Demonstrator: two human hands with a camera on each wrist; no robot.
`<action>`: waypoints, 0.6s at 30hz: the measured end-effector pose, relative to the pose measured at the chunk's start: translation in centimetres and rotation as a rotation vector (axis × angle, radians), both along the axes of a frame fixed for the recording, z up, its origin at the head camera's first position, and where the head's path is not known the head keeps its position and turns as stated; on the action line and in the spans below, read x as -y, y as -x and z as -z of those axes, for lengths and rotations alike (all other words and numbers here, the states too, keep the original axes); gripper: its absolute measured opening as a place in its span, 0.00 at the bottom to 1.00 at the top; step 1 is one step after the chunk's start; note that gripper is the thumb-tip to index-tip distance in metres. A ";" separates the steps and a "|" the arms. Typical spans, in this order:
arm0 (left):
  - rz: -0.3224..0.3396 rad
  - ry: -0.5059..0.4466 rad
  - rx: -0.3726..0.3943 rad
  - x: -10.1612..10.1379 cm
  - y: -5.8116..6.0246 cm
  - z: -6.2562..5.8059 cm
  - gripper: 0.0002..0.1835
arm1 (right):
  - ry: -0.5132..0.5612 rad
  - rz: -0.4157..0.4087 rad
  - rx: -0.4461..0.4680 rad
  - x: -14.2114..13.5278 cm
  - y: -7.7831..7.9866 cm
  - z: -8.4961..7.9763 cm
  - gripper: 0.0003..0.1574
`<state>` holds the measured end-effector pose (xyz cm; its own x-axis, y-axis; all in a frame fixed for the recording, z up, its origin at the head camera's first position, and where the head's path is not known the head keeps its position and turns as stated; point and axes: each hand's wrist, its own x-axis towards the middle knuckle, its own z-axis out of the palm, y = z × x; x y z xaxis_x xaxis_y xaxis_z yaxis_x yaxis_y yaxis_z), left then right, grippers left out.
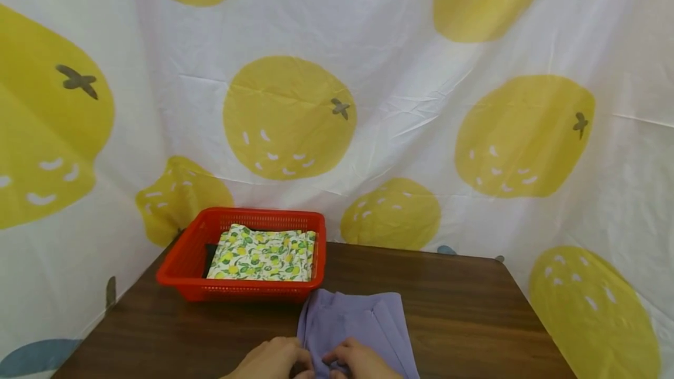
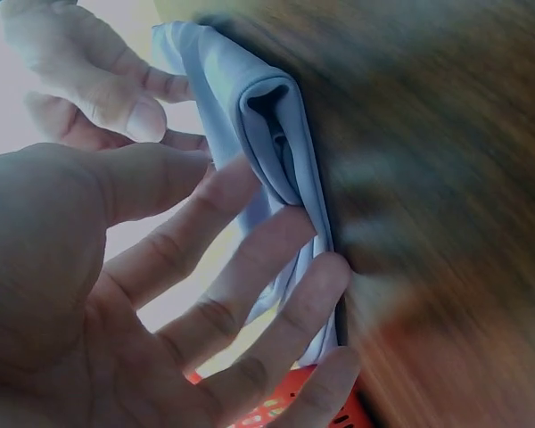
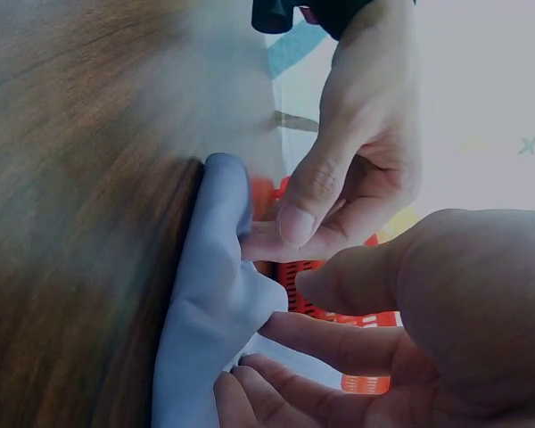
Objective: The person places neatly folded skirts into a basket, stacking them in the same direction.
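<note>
A folded light purple cloth (image 1: 350, 317) lies flat on the table, its far edge close to the red basket. My left hand (image 1: 275, 358) is at its left near part; in the left wrist view the extended fingers (image 2: 250, 267) lie along the cloth's rolled, layered edge (image 2: 272, 134). Over the near middle is my right hand (image 1: 364, 360). In the right wrist view its fingertips touch the bunched cloth (image 3: 209, 285), while the thumb stands apart from them. The cloth's nearest part falls below the head view.
A red plastic basket (image 1: 179, 271) stands at the back left of the brown wooden table (image 1: 463, 309). Inside lies a folded lemon-print cloth (image 1: 263, 255), with something dark beside it. A white curtain with big yellow lemons (image 1: 400, 121) hangs behind and along both sides.
</note>
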<state>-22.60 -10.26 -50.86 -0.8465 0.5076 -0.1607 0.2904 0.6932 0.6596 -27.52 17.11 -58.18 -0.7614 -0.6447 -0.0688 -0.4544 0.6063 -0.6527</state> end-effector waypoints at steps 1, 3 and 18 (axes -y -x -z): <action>-0.015 -0.006 0.013 0.0 0.0 -0.1 0.06 | 0.015 0.006 0.017 -0.1 0.1 0.2 0.16; -0.045 -0.026 0.042 0.0 0.1 -0.1 0.06 | 0.048 0.017 0.055 -0.5 0.4 0.5 0.16; -0.288 -0.208 0.104 1.9 1.0 -0.2 0.28 | 0.189 0.258 -0.026 -4.1 -3.8 -7.8 0.32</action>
